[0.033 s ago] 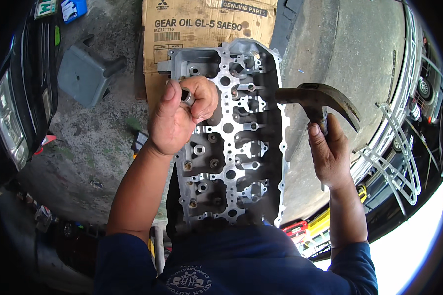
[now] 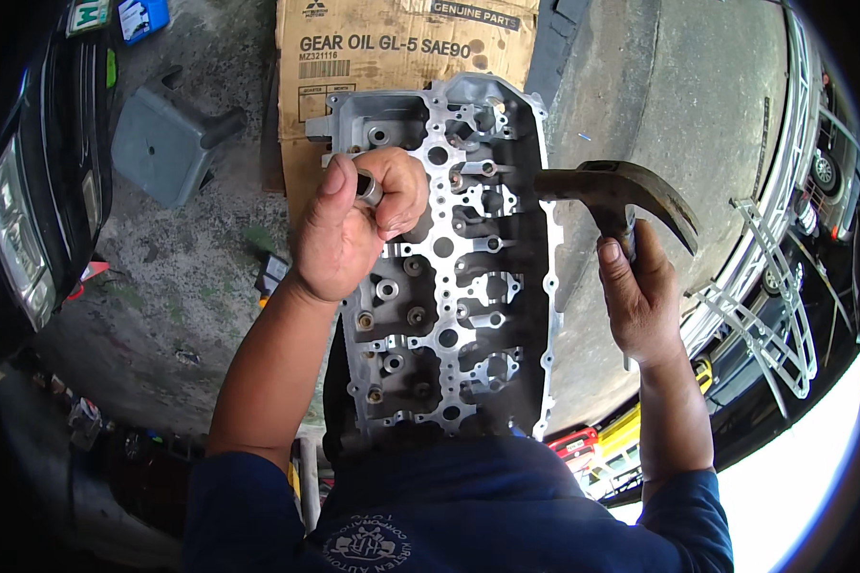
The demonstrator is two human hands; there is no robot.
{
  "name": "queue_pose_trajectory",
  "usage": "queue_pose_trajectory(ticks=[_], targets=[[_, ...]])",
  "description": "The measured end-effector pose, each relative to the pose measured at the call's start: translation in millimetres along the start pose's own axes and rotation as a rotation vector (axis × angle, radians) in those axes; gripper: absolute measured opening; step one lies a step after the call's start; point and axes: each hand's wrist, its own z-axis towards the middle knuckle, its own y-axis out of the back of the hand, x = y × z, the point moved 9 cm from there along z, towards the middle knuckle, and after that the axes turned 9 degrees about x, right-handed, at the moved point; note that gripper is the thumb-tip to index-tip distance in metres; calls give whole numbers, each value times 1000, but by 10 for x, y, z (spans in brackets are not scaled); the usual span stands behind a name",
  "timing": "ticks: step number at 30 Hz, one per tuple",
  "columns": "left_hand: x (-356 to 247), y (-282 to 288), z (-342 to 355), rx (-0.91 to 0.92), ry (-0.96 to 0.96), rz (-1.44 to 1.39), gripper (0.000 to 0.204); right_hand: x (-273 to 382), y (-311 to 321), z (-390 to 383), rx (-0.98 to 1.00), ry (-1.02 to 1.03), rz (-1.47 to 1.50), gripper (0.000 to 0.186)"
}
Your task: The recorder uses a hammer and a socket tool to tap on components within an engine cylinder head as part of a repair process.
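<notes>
My left hand (image 2: pixel 344 229) is closed around a short cylindrical metal piece (image 2: pixel 368 189), perhaps a socket, over the left half of an aluminium cylinder head (image 2: pixel 442 210). My right hand (image 2: pixel 640 306) grips a claw hammer (image 2: pixel 631 191) by its handle, with the hammer's face over the right edge of the cylinder head. The cylinder head lies lengthwise in front of me, with holes, bosses and recesses showing. Its far end rests on a brown cardboard sheet (image 2: pixel 401 67), and part of it behind my left hand is hidden.
A grey plastic stool (image 2: pixel 162 143) stands on the concrete floor (image 2: pixel 210 334) at left, beside a dark car's front (image 2: pixel 48 191) and a blue container (image 2: pixel 141 21). At right are metal racks (image 2: pixel 764 306), parked vehicles (image 2: pixel 822 167) and yellow and red objects (image 2: pixel 616 439) near my right arm.
</notes>
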Motion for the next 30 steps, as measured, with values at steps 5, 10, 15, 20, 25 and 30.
queue_pose_trajectory(ticks=[5, 10, 15, 20, 25, 30], targets=[[153, -72, 24, 101, 14, 147, 64, 104, -20, -3, -18, 50, -43, 31], [323, -93, -4, 66, 43, 200, 66, 416, -41, -44, -1, 195, -5, 40], [239, -171, -8, 77, 44, 264, 69, 623, -57, -117, -12, 244, -16, 43], [56, -276, 31, 74, -34, 289, 67, 674, -80, -146, 20, 230, -84, 45], [107, -220, 53, 54, -6, 321, 63, 698, -165, -186, 86, 276, -208, 44], [203, -176, 24, 68, 29, 256, 62, 767, -184, -202, 82, 335, -191, 44]])
